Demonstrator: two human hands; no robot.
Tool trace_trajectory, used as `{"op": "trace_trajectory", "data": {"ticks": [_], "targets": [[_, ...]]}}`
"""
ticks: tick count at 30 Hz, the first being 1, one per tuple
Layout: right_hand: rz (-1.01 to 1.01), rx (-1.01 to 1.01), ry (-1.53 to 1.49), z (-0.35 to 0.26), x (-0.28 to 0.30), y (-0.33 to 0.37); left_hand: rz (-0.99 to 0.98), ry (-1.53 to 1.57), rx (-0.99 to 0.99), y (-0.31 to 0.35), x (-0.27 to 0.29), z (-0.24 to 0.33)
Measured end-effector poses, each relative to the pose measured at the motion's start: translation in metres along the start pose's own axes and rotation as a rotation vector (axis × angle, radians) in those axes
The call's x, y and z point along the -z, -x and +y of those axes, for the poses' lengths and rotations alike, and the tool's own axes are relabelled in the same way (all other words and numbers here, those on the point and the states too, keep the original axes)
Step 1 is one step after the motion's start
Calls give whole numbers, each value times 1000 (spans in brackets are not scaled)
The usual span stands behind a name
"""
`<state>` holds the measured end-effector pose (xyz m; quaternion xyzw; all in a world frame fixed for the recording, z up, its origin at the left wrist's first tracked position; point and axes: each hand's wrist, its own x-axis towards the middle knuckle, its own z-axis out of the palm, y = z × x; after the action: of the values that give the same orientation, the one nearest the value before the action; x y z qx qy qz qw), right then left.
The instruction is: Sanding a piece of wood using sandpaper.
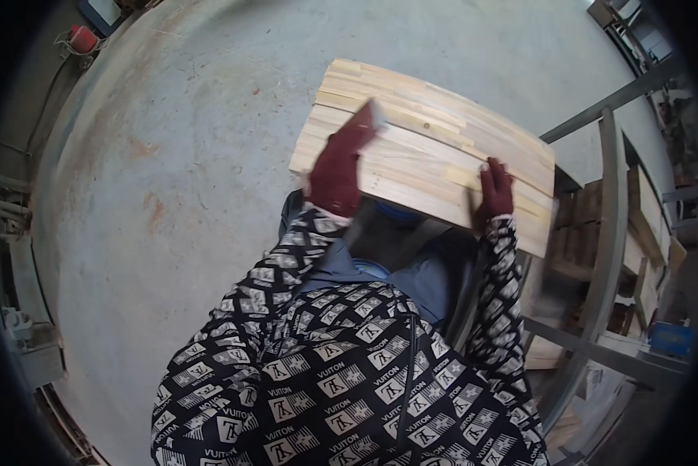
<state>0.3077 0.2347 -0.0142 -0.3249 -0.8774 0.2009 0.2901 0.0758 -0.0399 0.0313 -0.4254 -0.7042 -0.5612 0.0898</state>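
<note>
Head view: here's the wooden panel (pixel 411 151), strips already side by side, a dark seam running lengthwise. Over its left end, the blurred left hand (pixel 336 167) seems to grip a pale flat piece (pixel 377 116); the right hand (pixel 497 191), loosely spread, rests by the near edge, rightward. Finished or not? No telling.

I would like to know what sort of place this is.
Probably a woodworking shop: pale boards lie in front, and more wood pieces are beside a metal frame on the right.
</note>
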Motion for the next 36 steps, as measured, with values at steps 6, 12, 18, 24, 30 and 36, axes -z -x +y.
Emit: {"op": "trace_trajectory", "data": {"ticks": [6,12,18,24,30,36], "targets": [[-180,-250,-1352,-97,-33,38,-209,327,-113,-11,-97,68],[146,-577,-897,-65,-5,35,-841,453,17,27,-108,56],[422,42,-26,-22,84,-10,-516,-50,-119,-35,-75,-12],[-189,-236,193,14,83,-16,-478,-846,16,-86,-40,-108],[-228,-88,187,21,57,-16,-354,-798,-58,-68,-47,-114],[-240,-84,335,0,67,-21,-358,-808,-51,-75,-46,-110]]}}
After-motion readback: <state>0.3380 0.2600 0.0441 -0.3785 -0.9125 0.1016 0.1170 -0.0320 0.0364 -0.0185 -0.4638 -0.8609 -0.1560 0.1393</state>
